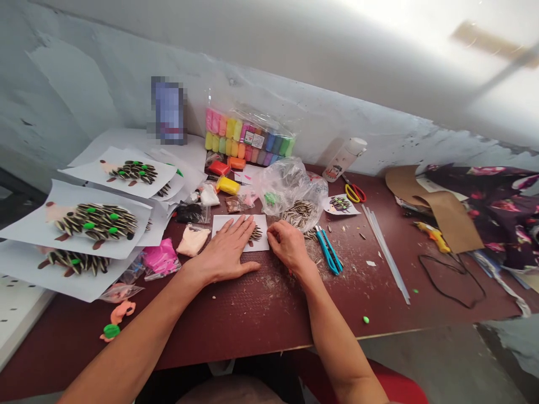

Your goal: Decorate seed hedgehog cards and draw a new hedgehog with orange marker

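Note:
My left hand [231,247] lies flat with fingers stretched over a small white card [221,221], covering most of it. Part of a patch of striped sunflower seeds [256,234] shows past its fingertips. At the card's right edge, my right hand [288,244] is closed with thumb and fingertips pressed together; whatever is between them is hidden. Just beyond it, a clear plastic bag [280,182] lies beside a heap of loose sunflower seeds [304,212]. A blue utility knife [329,251] rests right of my right wrist.
Sheets with seed hedgehogs [95,221] overlap at left, near a pink clay packet [162,258]. Behind stand a pack of coloured clay [248,137] and a white bottle [345,160]. Scissors [355,192], clear glue sticks [386,255] and a yellow glue gun [435,238] lie at right.

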A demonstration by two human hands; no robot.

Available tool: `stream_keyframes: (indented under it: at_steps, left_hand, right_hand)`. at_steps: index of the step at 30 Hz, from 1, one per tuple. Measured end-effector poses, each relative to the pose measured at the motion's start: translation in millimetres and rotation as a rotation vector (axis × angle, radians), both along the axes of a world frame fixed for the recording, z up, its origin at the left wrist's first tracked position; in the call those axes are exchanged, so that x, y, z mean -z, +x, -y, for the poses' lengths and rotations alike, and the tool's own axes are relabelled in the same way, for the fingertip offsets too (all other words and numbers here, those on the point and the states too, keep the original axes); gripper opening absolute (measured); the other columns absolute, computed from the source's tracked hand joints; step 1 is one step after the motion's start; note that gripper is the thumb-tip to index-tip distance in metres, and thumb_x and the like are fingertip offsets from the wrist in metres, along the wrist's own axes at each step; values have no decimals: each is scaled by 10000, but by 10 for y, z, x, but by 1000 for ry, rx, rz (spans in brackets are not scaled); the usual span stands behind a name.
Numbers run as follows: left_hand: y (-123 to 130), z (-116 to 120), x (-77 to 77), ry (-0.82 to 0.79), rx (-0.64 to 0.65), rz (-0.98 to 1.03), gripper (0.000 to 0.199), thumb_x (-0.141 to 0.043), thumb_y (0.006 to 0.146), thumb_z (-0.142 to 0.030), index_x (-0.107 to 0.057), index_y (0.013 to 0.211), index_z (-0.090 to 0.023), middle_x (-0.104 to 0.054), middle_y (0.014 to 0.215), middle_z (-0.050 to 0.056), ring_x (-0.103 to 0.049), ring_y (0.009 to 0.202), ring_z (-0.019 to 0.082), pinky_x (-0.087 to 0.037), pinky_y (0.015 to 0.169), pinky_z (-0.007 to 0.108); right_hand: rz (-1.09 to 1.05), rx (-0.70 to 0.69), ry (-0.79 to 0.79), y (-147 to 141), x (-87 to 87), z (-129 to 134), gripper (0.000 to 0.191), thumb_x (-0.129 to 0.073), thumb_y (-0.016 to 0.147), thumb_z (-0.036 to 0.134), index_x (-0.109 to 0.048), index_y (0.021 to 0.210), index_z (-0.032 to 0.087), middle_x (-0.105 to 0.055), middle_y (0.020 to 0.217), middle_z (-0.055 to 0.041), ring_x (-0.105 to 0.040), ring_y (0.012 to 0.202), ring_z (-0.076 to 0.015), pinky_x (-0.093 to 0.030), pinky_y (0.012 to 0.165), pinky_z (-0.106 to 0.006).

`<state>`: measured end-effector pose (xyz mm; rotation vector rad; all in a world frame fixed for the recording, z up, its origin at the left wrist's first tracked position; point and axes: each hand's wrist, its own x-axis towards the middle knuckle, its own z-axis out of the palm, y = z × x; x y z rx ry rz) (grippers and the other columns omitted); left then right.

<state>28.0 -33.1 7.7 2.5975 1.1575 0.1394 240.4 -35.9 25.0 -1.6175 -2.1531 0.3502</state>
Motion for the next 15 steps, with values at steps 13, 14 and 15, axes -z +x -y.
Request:
stream_keyframes:
  at_steps: [13, 14, 15]
  left_hand:
    - [57, 46, -82, 13, 13, -45, 1001, -484, 900, -704, -187, 1628, -84, -147, 1704, 165, -79, 1591, 319, -58, 1282, 463]
    - [73, 57, -74, 22, 14, -47, 1002, -487, 898, -704, -191, 1628, -84, -153, 1703, 166, -78, 1591, 322, -57, 1281, 471]
    - [86, 65, -64, 32, 13, -48, 1002, -489, 896, -704, -193, 1627, -86, -161, 1702, 167, -80, 1590, 323, -57, 1280, 477]
  right_hand:
    - [1, -3, 70, 7, 39, -3, 126, -603, 955, 193, -678, 853, 200, -652, 828, -29, -600, 769, -164, -413, 711, -260]
    - [8, 10, 67, 14, 41, -5, 129, -602, 957, 194, -678, 853, 201, -653, 825, -28, -601, 771, -166, -412, 713, -261]
    - [12, 20, 64, 18, 41, -7, 131, -601, 958, 193, -678, 852, 201, -655, 824, -27, -602, 771, -167, -411, 714, -263]
